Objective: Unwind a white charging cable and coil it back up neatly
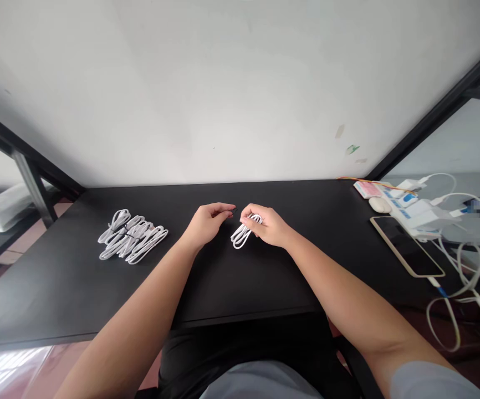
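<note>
My right hand (266, 225) grips a folded white cable bundle (240, 237) just above the middle of the black table (223, 282); its loops hang out to the left below my fingers. My left hand (209, 221) hovers close beside it, fingers curled with the thumb and fingertips pinched together; whether anything thin sits in the pinch I cannot tell. A pile of several coiled white cables (131, 236) lies on the table to the left of my left hand.
At the right end of the table lie a smartphone (406, 245) face up, a small white oval device (379, 204), white chargers and boxes (410, 208), and loose white cables (464, 277) trailing over the edge. A white wall stands behind the table.
</note>
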The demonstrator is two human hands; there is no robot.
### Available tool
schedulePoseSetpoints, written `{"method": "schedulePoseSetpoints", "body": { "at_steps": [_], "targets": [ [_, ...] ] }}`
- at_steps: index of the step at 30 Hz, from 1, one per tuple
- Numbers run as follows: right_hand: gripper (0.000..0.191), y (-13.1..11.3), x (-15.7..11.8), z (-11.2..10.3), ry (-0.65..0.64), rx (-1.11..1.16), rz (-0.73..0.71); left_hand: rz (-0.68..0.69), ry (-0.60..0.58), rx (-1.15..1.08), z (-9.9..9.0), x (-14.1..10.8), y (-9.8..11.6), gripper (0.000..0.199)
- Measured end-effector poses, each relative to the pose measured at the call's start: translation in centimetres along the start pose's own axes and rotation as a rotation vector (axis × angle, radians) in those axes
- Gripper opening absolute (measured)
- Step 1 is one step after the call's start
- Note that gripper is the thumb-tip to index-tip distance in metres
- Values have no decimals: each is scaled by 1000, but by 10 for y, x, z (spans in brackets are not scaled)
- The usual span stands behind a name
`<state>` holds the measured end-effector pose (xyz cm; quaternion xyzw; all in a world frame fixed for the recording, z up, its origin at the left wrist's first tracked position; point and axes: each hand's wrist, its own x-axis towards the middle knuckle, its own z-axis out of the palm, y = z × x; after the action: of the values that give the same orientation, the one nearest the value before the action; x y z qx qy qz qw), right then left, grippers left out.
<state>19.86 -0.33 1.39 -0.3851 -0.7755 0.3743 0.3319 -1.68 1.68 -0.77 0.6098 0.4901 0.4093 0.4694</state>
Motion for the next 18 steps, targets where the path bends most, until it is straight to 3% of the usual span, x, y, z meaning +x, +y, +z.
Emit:
{"method": "schedulePoseSetpoints", "body": {
  "at_steps": [4, 9, 14, 18],
  "targets": [
    [25, 0, 0, 2, -51, -29, -16, -12, 22, -1, 3, -1, 2, 26],
    [36, 3, 0, 3, -135, -84, 15, -44, 61, -192, 6, -1, 3, 26],
    [40, 4, 0, 2, -95, -101, 31, -75, 35, -325, 9, -4, 7, 35],
    [41, 1, -1, 2, -70, -103, 49, -80, 45, -270, 9, -6, 11, 37]
  ]
}}
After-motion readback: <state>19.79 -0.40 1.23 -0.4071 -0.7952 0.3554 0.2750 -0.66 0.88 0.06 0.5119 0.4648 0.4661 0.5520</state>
